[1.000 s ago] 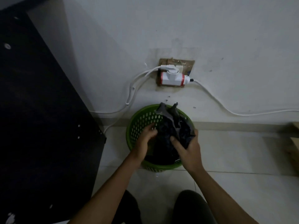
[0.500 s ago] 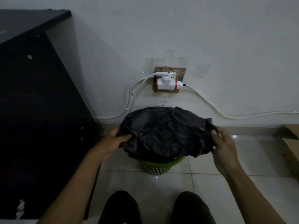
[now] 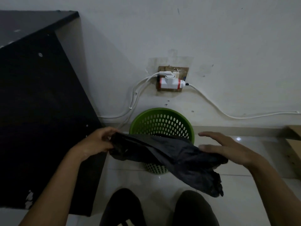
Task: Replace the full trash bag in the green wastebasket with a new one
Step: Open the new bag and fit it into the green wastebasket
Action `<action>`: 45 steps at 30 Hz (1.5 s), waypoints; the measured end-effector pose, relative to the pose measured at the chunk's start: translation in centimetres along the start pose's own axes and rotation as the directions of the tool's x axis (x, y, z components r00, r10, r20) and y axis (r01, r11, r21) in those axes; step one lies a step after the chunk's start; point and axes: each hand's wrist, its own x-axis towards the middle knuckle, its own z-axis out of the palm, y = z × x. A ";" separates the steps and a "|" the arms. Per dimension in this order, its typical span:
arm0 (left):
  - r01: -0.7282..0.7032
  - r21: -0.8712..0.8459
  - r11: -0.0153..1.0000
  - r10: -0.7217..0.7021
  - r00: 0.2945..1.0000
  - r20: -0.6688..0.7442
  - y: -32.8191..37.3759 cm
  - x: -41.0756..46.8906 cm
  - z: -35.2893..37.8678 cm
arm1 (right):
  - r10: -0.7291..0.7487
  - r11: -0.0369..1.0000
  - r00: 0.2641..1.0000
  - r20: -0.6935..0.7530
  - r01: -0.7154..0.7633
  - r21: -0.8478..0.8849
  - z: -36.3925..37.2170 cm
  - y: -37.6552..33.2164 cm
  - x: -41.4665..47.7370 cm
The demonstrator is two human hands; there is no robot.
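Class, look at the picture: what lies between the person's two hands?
In the head view, the black bag stretches from the left hand to the right hand.

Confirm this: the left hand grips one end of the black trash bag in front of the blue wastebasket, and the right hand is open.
Wrong colour: the head view shows a green wastebasket. The left hand does grip the black trash bag, and the right hand is open.

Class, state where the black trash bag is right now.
In the head view, the black trash bag stretches between both hands, before the green wastebasket.
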 end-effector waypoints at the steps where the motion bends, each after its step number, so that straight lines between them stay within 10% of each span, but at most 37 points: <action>1: -0.033 0.034 0.999 0.035 0.998 -0.052 0.2 0.3 0.4 | -0.057 0.977 0.998 0.003 0.056 -0.204 0.5 -1.0 0.2; 7: -0.078 0.467 0.881 0.187 0.964 -0.190 3.1 -2.0 1.0 | -0.269 0.920 0.963 0.033 0.267 -0.287 4.7 -2.8 3.6; 9: -0.309 0.629 0.713 0.568 0.781 -0.260 6.0 -4.8 3.9 | -0.311 0.927 0.950 -0.027 0.297 -0.229 4.3 -2.9 4.2; 11: -0.552 0.680 0.483 0.779 0.626 -0.044 7.6 -6.3 8.9 | -0.351 0.923 0.936 -0.031 0.340 -0.182 4.0 -3.5 4.6; 14: -0.462 0.847 0.261 0.511 0.811 0.285 4.4 -5.0 15.0 | -0.356 0.929 0.932 -0.071 0.345 -0.132 2.8 -4.1 5.9; 17: -0.282 0.874 0.396 0.000 0.951 0.308 -0.6 -3.3 15.8 | -0.343 0.934 0.925 -0.164 0.317 -0.167 0.5 -4.4 7.8; 22: 0.025 0.761 0.648 -0.481 0.788 0.384 -3.9 -4.1 17.0 | -0.274 0.962 0.921 -0.277 0.264 -0.075 -1.3 -5.7 12.1; 29: -0.021 0.699 0.715 -0.385 0.823 0.417 -2.0 -4.4 12.7 | -0.191 0.981 0.977 -0.091 0.189 -0.038 -0.6 -5.6 12.0; 33: -0.083 0.123 0.989 0.051 0.968 0.245 2.7 -3.7 10.2 | -0.151 0.979 0.944 -0.293 0.101 -0.179 0.1 -6.0 9.9; 37: -0.395 0.642 0.657 0.539 0.842 -0.034 0.4 0.3 10.2 | -0.461 0.887 0.637 -0.618 0.332 -0.320 4.0 -8.0 6.1; 40: -0.251 0.835 0.490 0.387 0.921 0.049 -1.1 2.4 10.2 | -0.662 0.728 0.664 -0.348 0.459 -0.509 10.2 -7.0 4.5; 45: -0.184 0.879 0.440 0.130 0.982 0.140 -2.8 4.1 8.1 | -0.411 0.572 0.908 -0.087 0.182 -0.800 11.5 0.6 7.8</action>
